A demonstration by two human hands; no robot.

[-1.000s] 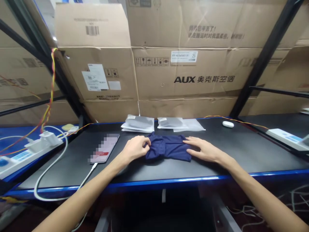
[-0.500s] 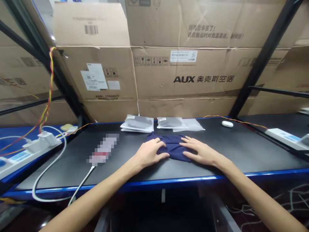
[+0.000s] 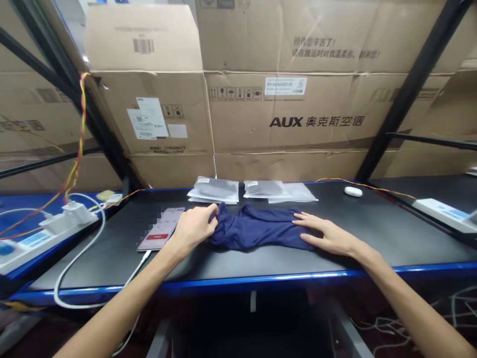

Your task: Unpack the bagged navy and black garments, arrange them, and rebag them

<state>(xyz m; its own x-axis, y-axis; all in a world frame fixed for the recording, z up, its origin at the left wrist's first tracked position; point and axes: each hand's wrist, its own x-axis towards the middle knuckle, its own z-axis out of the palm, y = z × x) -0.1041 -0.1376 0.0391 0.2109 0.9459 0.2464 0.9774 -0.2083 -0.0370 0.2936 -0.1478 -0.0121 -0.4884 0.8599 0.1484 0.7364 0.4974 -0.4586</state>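
A dark blue garment lies spread across the middle of the black table. My left hand is closed in a pinch on the garment's left end, close to the phone. Flat on the garment's right end lies my right hand, fingers stretched out and pressing the cloth down.
A phone on a white cable lies left of the garment. Two clear bags with grey contents sit behind it. A white earbud case is at the back right. Power strips flank the table; cardboard boxes fill the back.
My left hand gripped the garment's left end and drew it left toward the phone, stretching the cloth out wider. My right hand shifted a little right, staying flat on it.
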